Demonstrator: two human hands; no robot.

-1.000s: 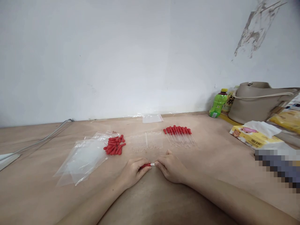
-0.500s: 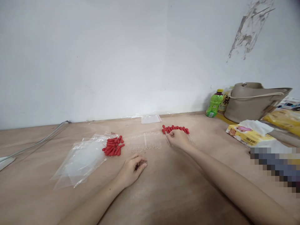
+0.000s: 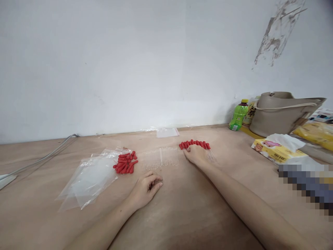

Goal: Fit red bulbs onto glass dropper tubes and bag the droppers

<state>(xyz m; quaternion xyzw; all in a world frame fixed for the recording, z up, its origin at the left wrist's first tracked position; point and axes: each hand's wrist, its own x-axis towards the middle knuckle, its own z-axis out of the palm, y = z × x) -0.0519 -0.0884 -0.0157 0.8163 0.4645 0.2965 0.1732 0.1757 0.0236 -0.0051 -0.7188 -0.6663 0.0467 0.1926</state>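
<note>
My left hand [image 3: 148, 187] rests on the wooden table, fingers curled loosely and apart from the thumb, with nothing in it. Just beyond it lies a row of thin clear glass tubes [image 3: 161, 158]. My right hand [image 3: 194, 154] is at the row of red rubber bulbs [image 3: 197, 143] fitted on clear tubes, its fingers drawn together near the row's left end; whatever is between its fingertips is too small to make out. Loose red bulbs [image 3: 126, 163] form a pile left of the glass tubes, beside overlapping clear plastic bags [image 3: 91, 177].
A small clear bag [image 3: 167, 132] lies by the wall. At the right stand a green bottle [image 3: 238, 115], a beige handbag [image 3: 277, 114] and a yellow tissue box [image 3: 273, 149]. A grey cable [image 3: 52, 152] runs along the left.
My right hand has shifted slightly left. The leftmost red bulbs now sit more evenly in line with the row. My left hand has stayed in place.
</note>
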